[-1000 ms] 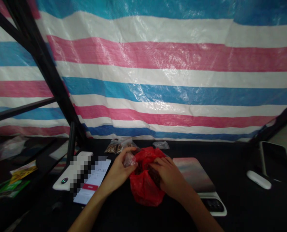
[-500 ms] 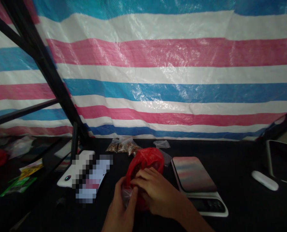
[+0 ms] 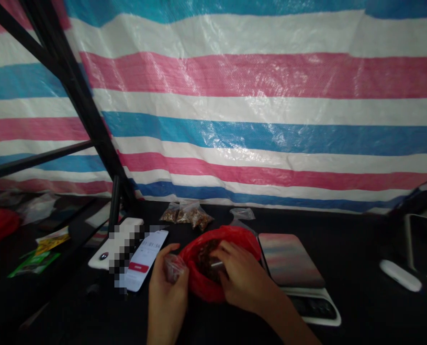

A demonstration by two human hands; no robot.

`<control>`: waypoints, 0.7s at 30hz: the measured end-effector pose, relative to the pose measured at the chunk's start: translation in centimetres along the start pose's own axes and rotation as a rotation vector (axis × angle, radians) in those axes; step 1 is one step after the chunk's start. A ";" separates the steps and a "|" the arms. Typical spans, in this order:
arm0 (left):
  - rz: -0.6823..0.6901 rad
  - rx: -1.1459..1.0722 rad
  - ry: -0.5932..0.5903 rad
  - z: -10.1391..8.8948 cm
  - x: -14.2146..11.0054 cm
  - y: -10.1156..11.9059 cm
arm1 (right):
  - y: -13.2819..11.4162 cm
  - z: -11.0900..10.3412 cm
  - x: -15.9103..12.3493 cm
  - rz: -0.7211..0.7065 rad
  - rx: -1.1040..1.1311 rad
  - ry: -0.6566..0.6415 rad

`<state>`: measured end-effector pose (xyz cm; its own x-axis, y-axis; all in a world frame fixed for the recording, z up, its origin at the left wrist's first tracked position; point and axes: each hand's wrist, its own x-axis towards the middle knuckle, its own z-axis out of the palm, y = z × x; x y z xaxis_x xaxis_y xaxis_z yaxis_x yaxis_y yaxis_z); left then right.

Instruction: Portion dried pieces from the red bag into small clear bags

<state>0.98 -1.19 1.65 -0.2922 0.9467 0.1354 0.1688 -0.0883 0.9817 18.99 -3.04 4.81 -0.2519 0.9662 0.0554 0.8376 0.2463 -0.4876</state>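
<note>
Plainly, an open red bag (image 3: 203, 289) sits near, left of a scale (image 3: 292, 261).
Head view: the left hand (image 3: 168, 291) curls around a clear bag (image 3: 174, 268) beside it; the right hand (image 3: 241, 274) grips a small shiny tool (image 3: 217, 264) at its brown contents (image 3: 203, 258).

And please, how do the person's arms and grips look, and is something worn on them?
Both grips are human hands without gloves: the left grip and the right grip. No ring, watch or marking can be made out, though some fingers are partly hidden. The right forearm shows no sleeve; most of the left forearm is out of view.
</note>
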 end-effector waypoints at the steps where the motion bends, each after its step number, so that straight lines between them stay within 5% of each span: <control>1: 0.002 0.021 -0.019 0.0 0.1 -0.4 | 0.1 -0.1 0.0 0.012 -0.008 0.011; 9: -0.106 0.092 -0.338 0.9 -0.1 -2.1 | 0.7 -0.1 0.1 0.085 -0.123 0.012; 16: -0.054 0.012 -0.334 0.9 1.2 -1.4 | 1.2 0.4 0.5 0.139 -0.241 -0.030; 21: -0.045 0.164 -0.377 0.9 1.7 -1.3 | 1.1 0.2 0.5 0.147 -0.282 -0.045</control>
<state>1.09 0.83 0.44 0.0569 0.9984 0.0042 0.3202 -0.0223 0.9471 19.74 -2.31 4.11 -0.1343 0.9901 -0.0395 0.9663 0.1220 -0.2267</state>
